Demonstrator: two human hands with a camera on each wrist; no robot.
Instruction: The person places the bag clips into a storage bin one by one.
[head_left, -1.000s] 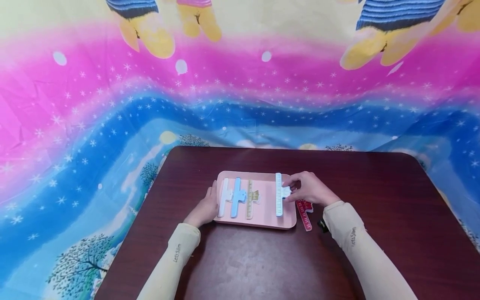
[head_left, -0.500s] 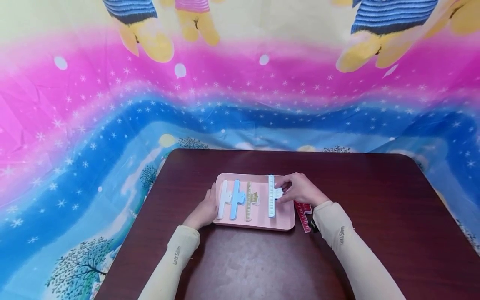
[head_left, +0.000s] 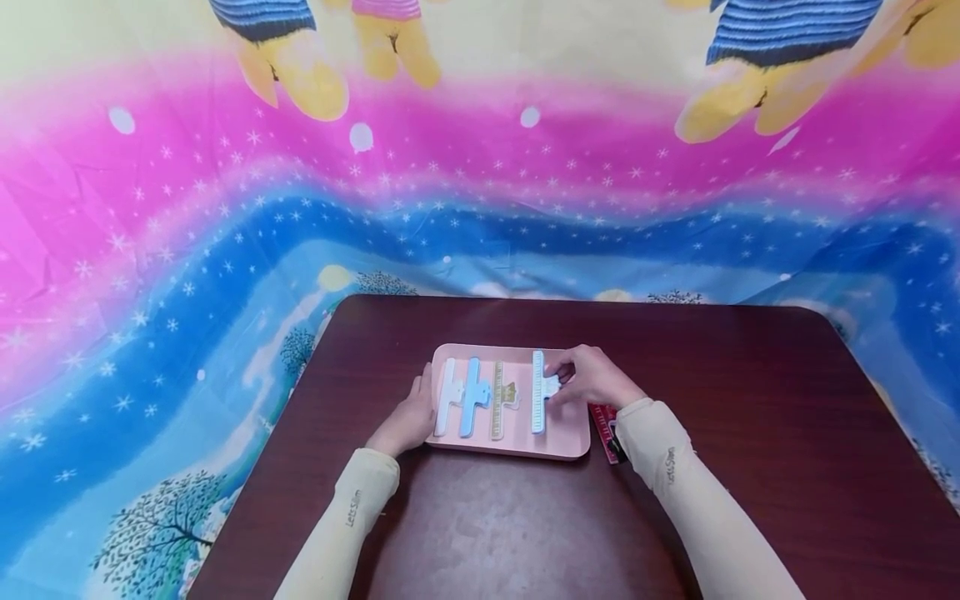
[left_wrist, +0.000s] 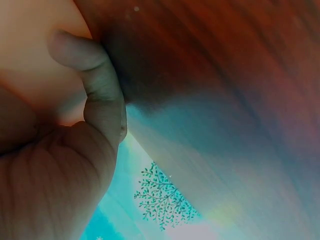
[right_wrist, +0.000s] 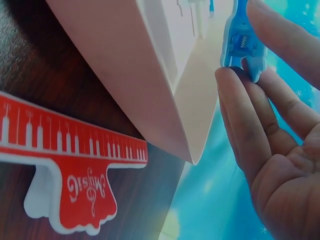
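1. My right hand pinches the handle tab of a light blue clip, thumb on one side and fingers on the other; the right wrist view shows the fingertips pressed to the tab. The clip lies lengthwise over the pink tray, right of the three clips lined up there.
2. My left hand rests against the tray's left edge; the left wrist view shows a finger curled against the tray wall.
3. The grip is only on the small tab, so I judge the clip could twist or slip if the pinch loosens, landing askew.
4. Pushed further left, it could knock the gold clip, which sits just beside it, and upset the row with the blue clip and white clip.
5. If my left hand eases off, the tray may slide on the dark wooden table.
6. A red clip printed with piano keys lies on the table just beside the tray's right edge, under my right wrist; my sleeve could drag it.
7. A bright patterned cloth hangs behind the table.
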